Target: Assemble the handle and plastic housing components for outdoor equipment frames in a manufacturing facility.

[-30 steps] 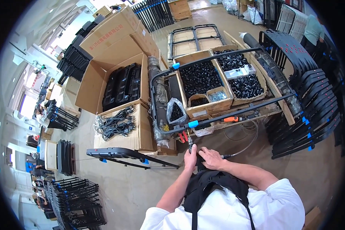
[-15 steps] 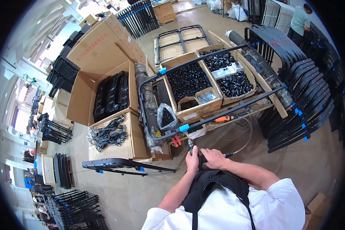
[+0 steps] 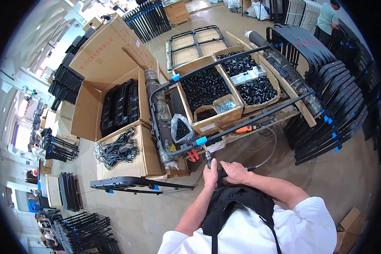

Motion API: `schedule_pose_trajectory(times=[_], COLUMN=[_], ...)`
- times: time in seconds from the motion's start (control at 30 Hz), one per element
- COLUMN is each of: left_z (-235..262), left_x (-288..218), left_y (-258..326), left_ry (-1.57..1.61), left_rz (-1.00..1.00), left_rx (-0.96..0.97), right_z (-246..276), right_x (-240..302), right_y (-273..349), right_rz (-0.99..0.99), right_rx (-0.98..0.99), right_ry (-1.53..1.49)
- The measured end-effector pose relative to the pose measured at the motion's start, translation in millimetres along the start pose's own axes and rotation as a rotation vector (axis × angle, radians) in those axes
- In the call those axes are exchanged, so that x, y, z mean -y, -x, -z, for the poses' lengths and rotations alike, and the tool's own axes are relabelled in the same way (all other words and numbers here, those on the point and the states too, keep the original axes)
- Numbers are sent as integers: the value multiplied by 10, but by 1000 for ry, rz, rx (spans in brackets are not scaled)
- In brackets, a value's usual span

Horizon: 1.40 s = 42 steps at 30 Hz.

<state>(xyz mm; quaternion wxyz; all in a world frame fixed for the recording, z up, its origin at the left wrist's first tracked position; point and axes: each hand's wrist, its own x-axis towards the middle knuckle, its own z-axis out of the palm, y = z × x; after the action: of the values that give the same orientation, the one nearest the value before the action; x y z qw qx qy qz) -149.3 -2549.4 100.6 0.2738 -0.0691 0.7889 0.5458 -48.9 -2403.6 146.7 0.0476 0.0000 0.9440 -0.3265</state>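
Note:
Both my hands are on a drill point(image 3: 208, 157) with a metal chuck, its slim bit pointing up at the near side of a black tubular frame point(image 3: 292, 102). My left hand point(image 3: 210, 174) is wrapped around the drill's body behind the chuck. My right hand point(image 3: 236, 172) grips its rear part, where an air hose point(image 3: 269, 157) joins; the fingers there are partly hidden. Close by the bit, a blue piece point(image 3: 202, 141) wraps the tube. Whether the bit touches the tube I cannot tell. Red-handled pliers point(image 3: 192, 155) hang just left of the drill.
Under the frame are wooden boxes point(image 3: 220, 122) of black caps and a small box of screws point(image 3: 225, 106). An orange-handled tool point(image 3: 245, 128) lies at the bench edge. Left stands an open carton point(image 3: 84, 108) with cables point(image 3: 116, 148) beside it. Curved black frames point(image 3: 330, 114) are stacked right; a person point(image 3: 327, 21) stands beyond.
The view has shifted slightly, so the bench appears a little further left. Both hands keep their hold on the drill near the same spot of the frame.

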Motion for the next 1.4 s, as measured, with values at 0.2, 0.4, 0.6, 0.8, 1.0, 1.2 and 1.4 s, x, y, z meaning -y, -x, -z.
schedule_pose_trajectory(times=[0.2,0.4,0.6,0.8,1.0,1.2,1.4], left_z=[-16,-17,-27,-41,-78,-74,-95], left_x=[-108,-153,-181,-271,-214,-36,-35], left_y=[20,-21,-47,-29,-62,-103,-66], left_ry=[-52,-43,-96,-85,-120,-114,-31], left_rz=[4,-19,-6,3,-14,-27,-15], left_rx=[2,3,-33,-33,-77,-96,-67], right_z=[90,197,206,196,-30,-47,-73], right_x=[25,99,90,41,-38,-9,-29], right_y=[-26,-80,-137,-147,-163,-113,-86], right_rz=[-40,-93,-126,-105,25,30,-19], right_rx=[30,76,101,76,-37,-70,-16], right_ry=[-2,23,49,17,1,-29,-38])
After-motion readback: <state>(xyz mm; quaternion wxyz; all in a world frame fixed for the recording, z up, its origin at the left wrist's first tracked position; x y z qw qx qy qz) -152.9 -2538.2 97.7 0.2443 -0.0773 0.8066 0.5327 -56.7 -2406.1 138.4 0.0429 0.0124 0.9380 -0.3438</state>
